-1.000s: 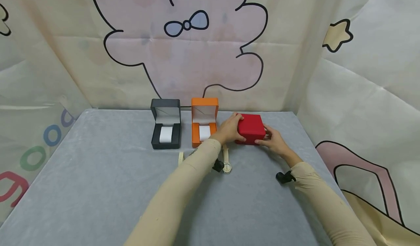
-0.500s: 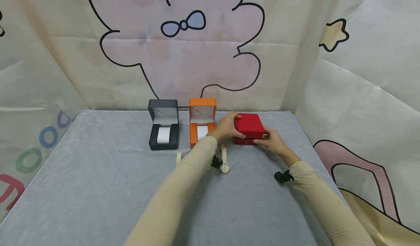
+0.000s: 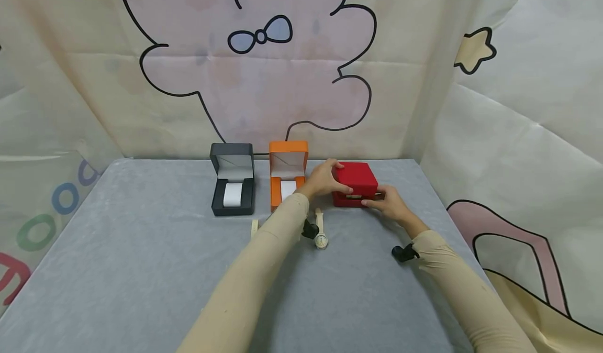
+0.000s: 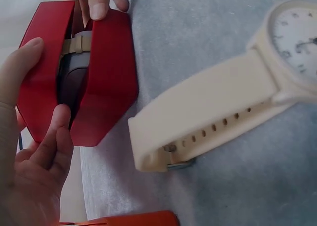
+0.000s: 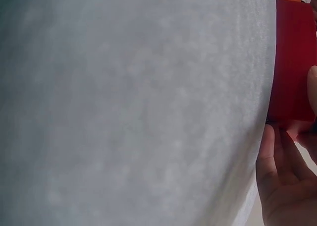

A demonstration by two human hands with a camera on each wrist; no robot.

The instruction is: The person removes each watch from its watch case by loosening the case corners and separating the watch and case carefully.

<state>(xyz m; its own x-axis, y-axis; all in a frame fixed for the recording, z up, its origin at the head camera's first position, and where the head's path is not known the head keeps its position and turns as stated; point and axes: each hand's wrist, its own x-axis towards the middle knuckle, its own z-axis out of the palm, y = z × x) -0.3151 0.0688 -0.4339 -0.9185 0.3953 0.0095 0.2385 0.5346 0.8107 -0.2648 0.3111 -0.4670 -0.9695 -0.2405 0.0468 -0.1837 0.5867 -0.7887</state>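
Note:
A red watch box point(image 3: 356, 179) stands at the back right of the table, its lid raised a little off the base. My left hand point(image 3: 325, 179) grips the lid from the left, thumb at the front. At the opposite side my right hand point(image 3: 389, 204) holds the base, with its thumb on the front wall. Through the gap in the left wrist view, a tan strap point(image 4: 76, 45) shows round a grey cushion. A cream wristwatch point(image 3: 321, 235) lies in front of the box, its buckled strap point(image 4: 208, 102) large in the left wrist view.
Left of the red box stand an orange watch box point(image 3: 288, 149) and a dark grey watch box point(image 3: 232, 156), both with raised lids and white cushions. A cream strap-like piece point(image 3: 255, 227) shows beside my left sleeve, which partly hides it. Curtains enclose the grey table point(image 3: 155, 269).
The red box's lid has come up from its base, lifted by my left hand, and a gap now shows between them. My right hand has stayed on the base.

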